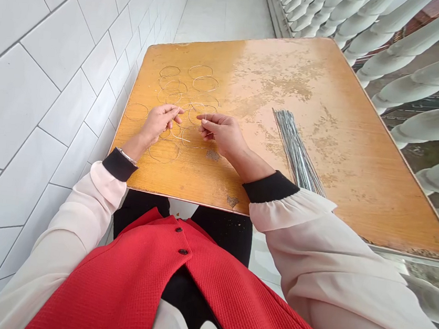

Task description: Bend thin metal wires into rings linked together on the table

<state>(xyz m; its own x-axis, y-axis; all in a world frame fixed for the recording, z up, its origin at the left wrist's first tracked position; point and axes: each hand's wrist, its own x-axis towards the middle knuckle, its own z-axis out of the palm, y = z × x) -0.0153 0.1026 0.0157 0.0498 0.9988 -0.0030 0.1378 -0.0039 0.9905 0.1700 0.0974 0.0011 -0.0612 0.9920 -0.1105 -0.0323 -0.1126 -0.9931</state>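
Grip of left hand (160, 122): thumb and fingertips together, clamped on a thin bent wire (183, 139) that sits between the hands, at 3 o'clock from the left. Right hand (225, 133): thumb and fingertips drawn close together beside the wire; too fine to tell whether they clamp it.

Near side, about 6 o'clock from the left fingers: one loose wire ring (163, 163) flat on the desk (369, 171), its wood-coloured top worn in patches. Another ring lies at 9 o'clock from the left hand. At 3 o'clock from the right hand: bundle of straight grey wires (299, 151). Further off, 11 to 12 o'clock: several more rings, some overlapping.

Beyond desk: white tiled wall (59, 88) at 9 o'clock, white railing (414, 91) at 2, pale floor (229, 12) at 12.
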